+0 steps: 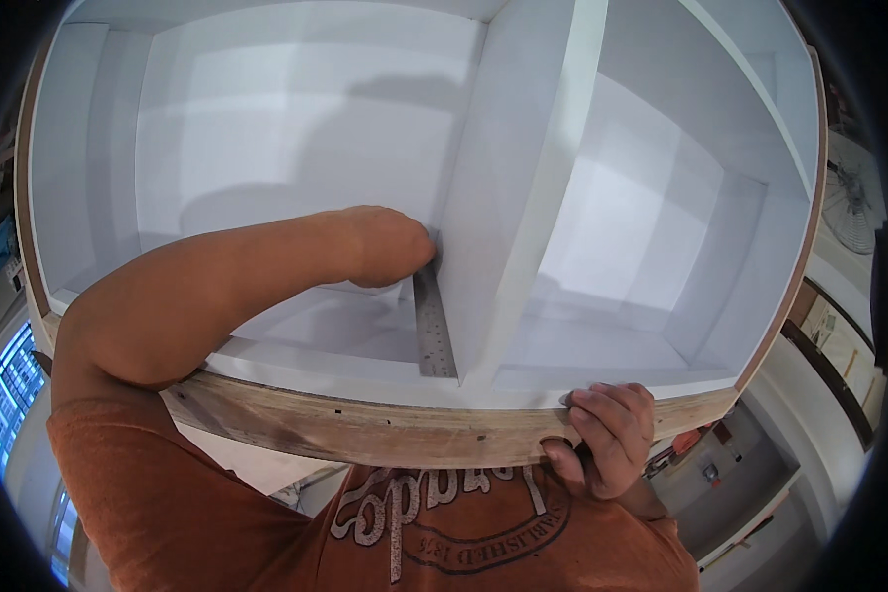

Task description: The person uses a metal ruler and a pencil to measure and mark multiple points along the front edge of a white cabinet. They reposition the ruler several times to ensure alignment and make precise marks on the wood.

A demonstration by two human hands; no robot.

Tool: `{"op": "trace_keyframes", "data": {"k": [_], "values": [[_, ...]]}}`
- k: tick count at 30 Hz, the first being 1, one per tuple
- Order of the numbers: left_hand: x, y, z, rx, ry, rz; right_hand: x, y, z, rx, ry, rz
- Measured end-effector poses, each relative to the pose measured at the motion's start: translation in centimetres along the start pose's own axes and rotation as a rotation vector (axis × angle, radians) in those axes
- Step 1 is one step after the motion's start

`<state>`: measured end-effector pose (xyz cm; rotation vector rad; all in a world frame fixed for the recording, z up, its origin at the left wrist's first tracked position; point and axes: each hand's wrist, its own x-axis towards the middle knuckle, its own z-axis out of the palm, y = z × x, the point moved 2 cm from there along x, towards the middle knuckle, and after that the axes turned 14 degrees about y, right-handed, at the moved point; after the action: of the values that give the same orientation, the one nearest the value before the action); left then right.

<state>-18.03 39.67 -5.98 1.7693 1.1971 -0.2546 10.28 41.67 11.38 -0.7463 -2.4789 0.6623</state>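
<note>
My left arm reaches from the left into the large compartment of a white cabinet (306,49). At its end my left hand (395,247) is closed beside the vertical divider (533,207), with the fingers turned away from view. A steel ruler (433,331) comes out from under this hand. The ruler lies along the foot of the divider, its near end at the cabinet's front lip. My right hand (614,434) grips the wooden front rail (365,422), fingers over the top edge and thumb below.
To the right of the divider is a narrower white compartment (622,227). The wooden rail runs close against my orange shirt (217,493). Beyond the cabinet's right side stands a fan (849,202), and a window (10,390) shows at the far left.
</note>
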Motion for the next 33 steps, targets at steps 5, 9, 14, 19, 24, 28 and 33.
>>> {"op": "trace_keyframes", "data": {"k": [5,9,14,19,24,28,33], "values": [[0.0,0.3,-0.6,0.011,-0.001,0.005,-0.1,-0.1,-0.3,0.012,0.012,0.010],[-1.0,0.1,-3.4,0.033,0.055,-0.059,0.0,0.0,-0.3,0.006,-0.009,-0.004],[-5.1,-0.7,-7.6,0.191,0.439,0.025,-0.1,-0.1,-0.6,0.028,-0.016,-0.015],[-10.7,3.4,-10.4,0.260,0.644,-0.230,-0.3,-0.2,-0.6,0.005,-0.003,-0.023],[-14.8,7.0,-9.5,0.146,0.872,-0.074,-0.4,-0.4,-0.6,0.010,0.033,-0.038],[-16.2,8.5,-9.2,0.115,0.949,-0.021,-0.5,-0.6,-0.9,0.001,0.029,-0.034],[-16.6,9.1,-8.5,-0.077,0.935,-0.105,-0.7,-0.7,-1.0,0.001,0.065,-0.039]]}}
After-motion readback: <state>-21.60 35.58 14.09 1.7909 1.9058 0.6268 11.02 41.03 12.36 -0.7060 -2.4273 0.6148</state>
